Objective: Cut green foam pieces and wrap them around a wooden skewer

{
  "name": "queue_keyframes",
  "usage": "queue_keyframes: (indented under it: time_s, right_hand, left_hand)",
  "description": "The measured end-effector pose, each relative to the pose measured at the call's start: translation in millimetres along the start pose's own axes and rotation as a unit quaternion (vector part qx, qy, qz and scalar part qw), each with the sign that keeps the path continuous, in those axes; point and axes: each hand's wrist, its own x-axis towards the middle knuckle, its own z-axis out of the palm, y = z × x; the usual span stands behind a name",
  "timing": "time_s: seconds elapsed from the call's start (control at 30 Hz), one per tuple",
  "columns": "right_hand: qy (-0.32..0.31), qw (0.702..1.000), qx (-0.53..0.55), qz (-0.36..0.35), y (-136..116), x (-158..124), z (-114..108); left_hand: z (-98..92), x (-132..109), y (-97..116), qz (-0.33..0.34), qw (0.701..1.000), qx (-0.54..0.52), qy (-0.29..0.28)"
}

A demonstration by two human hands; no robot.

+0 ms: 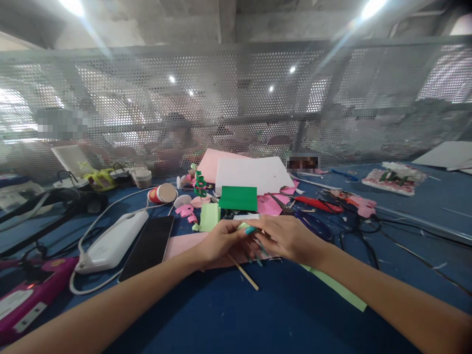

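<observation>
Paper strip (334, 287) pinched by left hand (221, 241) and right hand (289, 238) fingertips, seemingly mid-roll onto wooden stick (245, 279) beneath them; next turn needs even tension.

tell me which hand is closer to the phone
Left. The left hand sits just right of the phone; the right hand is farther right, beyond the left hand, their fingertips meeting.

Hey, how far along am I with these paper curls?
Done: pink curls and a green spiral sit beyond the hands. In hand: left hand and right hand pinch a light green strip at a wooden stick. Left, seemingly: most of that strip lies flat, and the dark green sheet looks uncut.
</observation>
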Motion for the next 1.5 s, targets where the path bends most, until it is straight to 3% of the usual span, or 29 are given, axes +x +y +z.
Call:
queue_keyframes:
  time_s: [0.27,0.53,0.73,0.93,1.2,1.33,1.4,1.5]
  right_hand:
    - [-0.016,1.0,0.003,-0.008,3.3,-1.7,-4.3]
    - [0.026,0.997,-0.055,-0.045,3.8,-2.0,1.9]
    - [0.013,1.0,-0.01,-0.016,3.5,-2.8,3.8]
    - [-0.007,0.994,0.087,0.065,4.1,-5.5,8.8]
    - [-0.007,0.944,0.21,0.252,-7.5,3.0,8.3]
    - [-0.041,0.922,0.26,0.286,-4.1,5.4,7.4]
    - [-0.081,0.895,0.331,0.288,0.0,5.0,9.0]
    - [-0.15,0.832,0.41,0.343,5.3,2.9,12.7]
  left_hand:
    - [-4.9,-6.5,5.0,-0.005,0.999,0.041,0.001]
    - [2.3,-5.2,2.7,-0.023,0.999,-0.031,-0.001]
    - [3.2,-4.2,3.2,-0.017,0.999,-0.036,0.004]
    - [-1.3,-1.6,2.9,-0.024,0.999,0.01,0.021]
    - [0.8,-0.3,4.6,0.003,0.998,0.037,0.047]
    - [-2.0,1.0,3.9,0.016,0.996,0.054,0.068]
    - [-5.4,2.0,2.4,0.029,0.993,0.076,0.084]
    - [-9.0,3.0,0.7,0.045,0.987,0.111,0.103]
